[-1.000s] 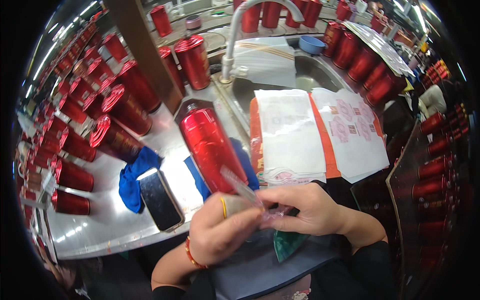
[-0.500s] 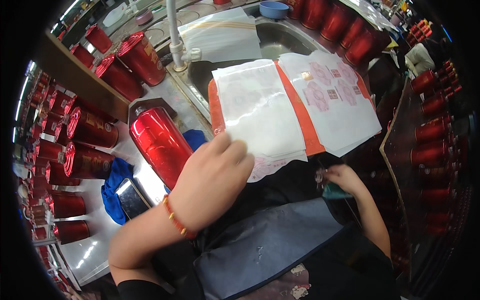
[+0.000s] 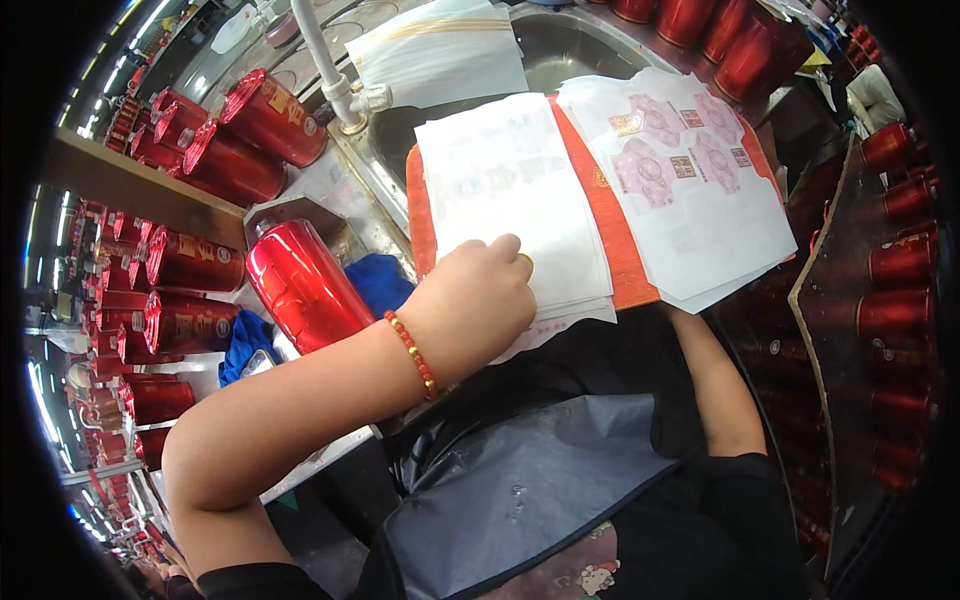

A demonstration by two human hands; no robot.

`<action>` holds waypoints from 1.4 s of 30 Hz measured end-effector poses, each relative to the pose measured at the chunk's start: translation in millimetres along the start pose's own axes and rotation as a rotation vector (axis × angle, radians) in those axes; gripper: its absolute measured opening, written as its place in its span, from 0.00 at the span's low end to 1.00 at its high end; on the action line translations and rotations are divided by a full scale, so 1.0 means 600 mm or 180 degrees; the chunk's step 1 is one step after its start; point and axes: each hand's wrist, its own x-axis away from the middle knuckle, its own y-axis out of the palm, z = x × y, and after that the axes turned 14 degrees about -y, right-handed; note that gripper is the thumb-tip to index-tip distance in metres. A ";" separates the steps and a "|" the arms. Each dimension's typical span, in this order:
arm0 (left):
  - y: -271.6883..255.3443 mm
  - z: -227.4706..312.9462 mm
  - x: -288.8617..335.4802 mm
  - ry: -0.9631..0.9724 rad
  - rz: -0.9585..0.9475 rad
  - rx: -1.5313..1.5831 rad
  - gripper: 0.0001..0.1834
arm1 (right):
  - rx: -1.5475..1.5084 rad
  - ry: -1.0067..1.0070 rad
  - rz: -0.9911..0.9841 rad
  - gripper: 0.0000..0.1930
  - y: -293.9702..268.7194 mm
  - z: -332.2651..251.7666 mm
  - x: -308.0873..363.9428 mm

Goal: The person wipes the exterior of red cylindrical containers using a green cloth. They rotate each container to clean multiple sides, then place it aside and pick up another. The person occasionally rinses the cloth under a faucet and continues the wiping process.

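So, here's the left stack of white sheets [image 3: 500, 190], lying along the left part of the orange board [image 3: 608, 230], a strip of orange showing down the board's left edge. My left hand [image 3: 478, 300] is right over the stack's near end, back of the hand up, fingers curled in close, a yellow band [image 3: 527, 263] on one of them. The tips are tucked out of sight, so I can't tell whether they've got any paper. Light fingers here, I'd say: work from a corner, one layer at a time, palm high so the pile underneath doesn't skid or crease. Mind the bead bracelet [image 3: 410, 355] too; better it doesn't drag on the paper.

Across on the right, my forearm [image 3: 715, 385] runs up to the board's near edge and vanishes there. My right hand is hidden, so no telling how open it is or what it has.

Next along, the right stack of sheets [image 3: 690, 230], pink and gold prints facing up, pokes past the board's near edge; a careless elbow could catch that corner. Out left, the red bottle [image 3: 305, 285] is on the surface [image 3: 207, 375] just beyond my forearm, near a blue cloth [image 3: 380, 285]. Past the board's far edge, the sink [image 3: 565, 65]: wet fingers would likely make sheets cling.
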 end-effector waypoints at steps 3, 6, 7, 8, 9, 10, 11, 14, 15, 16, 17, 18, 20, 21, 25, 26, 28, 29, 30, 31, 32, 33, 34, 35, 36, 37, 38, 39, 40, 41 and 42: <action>0.004 -0.011 -0.006 0.0062 0.0006 0.0163 0.02 | -0.0255 -0.0067 -0.0303 0.23 -0.028 -0.039 0.061; 0.004 -0.019 -0.001 0.0056 -0.0077 0.0246 0.02 | -0.1061 0.0955 -0.1325 0.22 -0.115 -0.136 0.051; 0.007 -0.020 -0.002 0.0057 -0.0019 0.0279 0.02 | -0.1351 0.1405 -0.1729 0.22 -0.159 -0.167 0.038; 0.009 -0.022 -0.006 0.0084 0.0048 0.0297 0.03 | -0.1218 0.1329 -0.2084 0.21 -0.188 -0.178 0.034; 0.009 -0.023 -0.010 0.0107 0.0117 0.0320 0.03 | -0.1081 0.1244 -0.2443 0.21 -0.212 -0.187 0.031; 0.009 -0.026 -0.012 0.0064 0.0070 0.0431 0.03 | -0.0935 0.1139 -0.2812 0.20 -0.225 -0.192 0.030; 0.009 -0.031 -0.014 0.0015 0.0021 0.0542 0.03 | -0.1025 0.1136 -0.2726 0.20 -0.232 -0.190 0.042; 0.009 -0.045 -0.022 -0.0108 -0.0179 0.0745 0.02 | -0.1176 0.0956 -0.2669 0.20 -0.266 -0.213 0.040; 0.007 -0.050 -0.020 -0.0127 -0.0221 0.0784 0.03 | -0.1175 0.0826 -0.2663 0.20 -0.278 -0.224 0.033; 0.009 -0.056 -0.023 -0.0117 -0.0250 0.0835 0.03 | -0.1193 0.0809 -0.2706 0.20 -0.287 -0.234 0.026; 0.007 -0.060 -0.026 -0.0079 -0.0308 0.0852 0.04 | -0.1212 0.0788 -0.2752 0.20 -0.295 -0.245 0.018; 0.009 -0.062 -0.025 -0.0035 -0.0246 0.0899 0.04 | -0.1240 0.0753 -0.2799 0.20 -0.300 -0.254 0.010; 0.015 -0.067 -0.022 0.0050 -0.0121 0.0994 0.04 | -0.1303 0.0636 -0.2940 0.19 -0.310 -0.267 -0.001; 0.015 -0.068 -0.019 0.0069 -0.0081 0.1016 0.04 | -0.1399 0.0599 -0.2989 0.19 -0.314 -0.271 -0.006; 0.014 -0.068 -0.016 0.0109 -0.0017 0.1042 0.05 | -0.1555 0.0332 -0.3089 0.18 -0.334 -0.290 -0.031; 0.014 -0.069 -0.015 0.0109 -0.0026 0.1034 0.05 | -0.1558 0.0252 -0.3100 0.18 -0.339 -0.294 -0.037; 0.026 -0.075 -0.014 0.0070 0.0053 0.1201 0.04 | -0.1587 0.0199 -0.3075 0.18 -0.354 -0.306 -0.060; 0.031 -0.077 -0.011 0.0048 0.0092 0.1283 0.04 | -0.1604 0.0170 -0.3062 0.18 -0.359 -0.311 -0.069; 0.027 -0.077 -0.008 0.0013 0.0059 0.1280 0.05 | -0.1617 0.0151 -0.3032 0.18 -0.363 -0.316 -0.076; 0.020 -0.076 -0.004 -0.0025 0.0024 0.1275 0.05 | -0.1631 0.0128 -0.3002 0.18 -0.366 -0.320 -0.083; 0.016 -0.074 0.001 -0.0066 -0.0010 0.1270 0.05 | -0.1646 0.0104 -0.2974 0.18 -0.369 -0.323 -0.088; 0.018 -0.073 0.006 -0.0064 0.0038 0.1118 0.05 | -0.1614 0.0087 -0.2997 0.18 -0.369 -0.326 -0.091; 0.019 -0.070 0.011 -0.0065 0.0085 0.0965 0.05 | -0.1583 0.0070 -0.3020 0.18 -0.370 -0.329 -0.093; 0.021 -0.070 0.013 -0.0065 0.0132 0.0813 0.05 | -0.1553 0.0053 -0.3043 0.18 -0.369 -0.330 -0.096; 0.022 -0.070 0.015 -0.0114 0.0123 0.0836 0.05 | -0.1554 0.0020 -0.3029 0.18 -0.367 -0.331 -0.097; 0.023 -0.070 0.016 -0.0161 0.0114 0.0859 0.05 | -0.1556 -0.0011 -0.3015 0.18 -0.365 -0.331 -0.097; 0.024 -0.069 0.017 -0.0206 0.0106 0.0882 0.05 | -0.1557 -0.0040 -0.2999 0.18 -0.362 -0.331 -0.098; 0.023 -0.068 0.017 -0.0218 0.0105 0.0891 0.05 | -0.1557 -0.0053 -0.2985 0.18 -0.360 -0.330 -0.097; 0.022 -0.067 0.018 -0.0228 0.0105 0.0899 0.05 | -0.1556 -0.0064 -0.2970 0.19 -0.358 -0.328 -0.097; 0.021 -0.065 0.018 -0.0235 0.0105 0.0907 0.05 | -0.1555 -0.0073 -0.2954 0.19 -0.358 -0.328 -0.097; 0.023 -0.061 0.018 -0.0206 0.0154 0.0774 0.05 | -0.1529 -0.0078 -0.2964 0.19 -0.359 -0.329 -0.098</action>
